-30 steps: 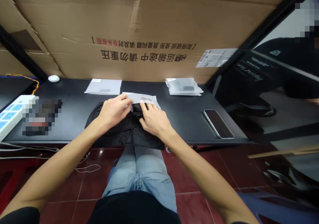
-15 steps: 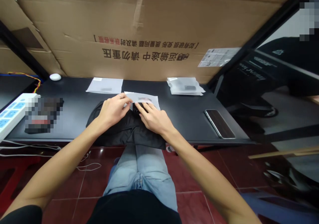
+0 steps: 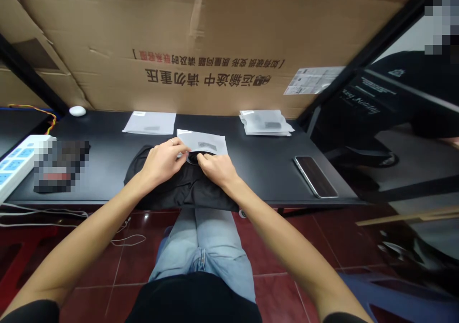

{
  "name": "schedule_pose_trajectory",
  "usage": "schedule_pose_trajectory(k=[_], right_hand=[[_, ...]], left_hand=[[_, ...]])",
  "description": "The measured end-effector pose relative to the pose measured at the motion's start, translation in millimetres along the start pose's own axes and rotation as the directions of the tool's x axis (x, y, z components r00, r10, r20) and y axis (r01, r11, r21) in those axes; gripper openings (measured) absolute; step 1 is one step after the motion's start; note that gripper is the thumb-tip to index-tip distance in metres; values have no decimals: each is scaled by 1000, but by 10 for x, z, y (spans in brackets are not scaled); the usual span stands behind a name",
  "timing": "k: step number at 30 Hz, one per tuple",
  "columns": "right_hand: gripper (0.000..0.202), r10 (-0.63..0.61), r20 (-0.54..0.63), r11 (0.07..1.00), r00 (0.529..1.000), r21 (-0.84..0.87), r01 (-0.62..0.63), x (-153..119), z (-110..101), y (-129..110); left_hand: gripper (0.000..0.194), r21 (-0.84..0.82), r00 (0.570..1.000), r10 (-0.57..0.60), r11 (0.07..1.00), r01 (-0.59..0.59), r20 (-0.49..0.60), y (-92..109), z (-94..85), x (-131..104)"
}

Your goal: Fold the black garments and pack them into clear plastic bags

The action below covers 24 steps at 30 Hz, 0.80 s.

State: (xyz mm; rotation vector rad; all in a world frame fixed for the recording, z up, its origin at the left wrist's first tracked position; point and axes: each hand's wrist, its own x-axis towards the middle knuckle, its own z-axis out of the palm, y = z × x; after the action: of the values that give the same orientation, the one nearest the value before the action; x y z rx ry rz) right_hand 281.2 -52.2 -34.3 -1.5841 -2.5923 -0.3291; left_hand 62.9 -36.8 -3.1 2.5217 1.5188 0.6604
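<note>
A frosted white pouch [image 3: 211, 140] with a small dark patch lies before me at the middle of the black table. My left hand [image 3: 165, 160] pinches its near left edge between thumb and fingers. Beside it, my right hand [image 3: 217, 169] has its fingers curled at the near opening, over a dark item; what they grip is too small to make out. Black cloth [image 3: 182, 191] lies crumpled under both hands and reaches the table's front edge.
Frosted pouches lie at the back left [image 3: 149, 123] and back right [image 3: 266, 123]. A phone [image 3: 315, 177] rests at the right, a power strip [image 3: 17, 158] at the left. Behind stands a cardboard sheet [image 3: 215, 36]. A person in black [image 3: 380, 98] is at the right.
My right hand's fingers have drawn back from over the pouch and curled at its near edge. More of the pouch and its dark patch now shows. My left hand has barely moved.
</note>
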Motion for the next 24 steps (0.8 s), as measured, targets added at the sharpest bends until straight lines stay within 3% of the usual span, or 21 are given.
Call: schedule_pose_trajectory(k=[4,7,9,11,13,17,21,24], right_hand=[[44,-71,-130,992,989,91,84,-95,-52,94],[41,-42,-275,974,961,201,100,-109,-172,179],[45,-33,-314,954,949,272,123,-50,-238,217],[65,-76,-256,931,964,329,160,35,-238,233],[78,-136,-126,910,983,377,174,104,-156,230],[84,-187,52,900,981,409,150,138,73,220],[85,-215,40,902,976,392,183,120,100,242],[72,-212,-66,910,975,350,221,120,30,206]], left_hand=[[29,-40,998,-57,998,55,-32,-66,-35,-19],[44,-10,971,-232,973,232,-61,-173,-89,-13],[51,27,941,-337,941,337,-8,-257,-115,1],[54,24,927,-358,934,357,110,-326,-119,18],[53,-56,922,-305,944,326,240,-367,-96,31],[44,-264,903,-215,908,326,373,-416,-14,41],[35,-363,907,-174,875,321,383,-481,34,40],[34,-465,923,-189,819,336,335,-479,62,36]])
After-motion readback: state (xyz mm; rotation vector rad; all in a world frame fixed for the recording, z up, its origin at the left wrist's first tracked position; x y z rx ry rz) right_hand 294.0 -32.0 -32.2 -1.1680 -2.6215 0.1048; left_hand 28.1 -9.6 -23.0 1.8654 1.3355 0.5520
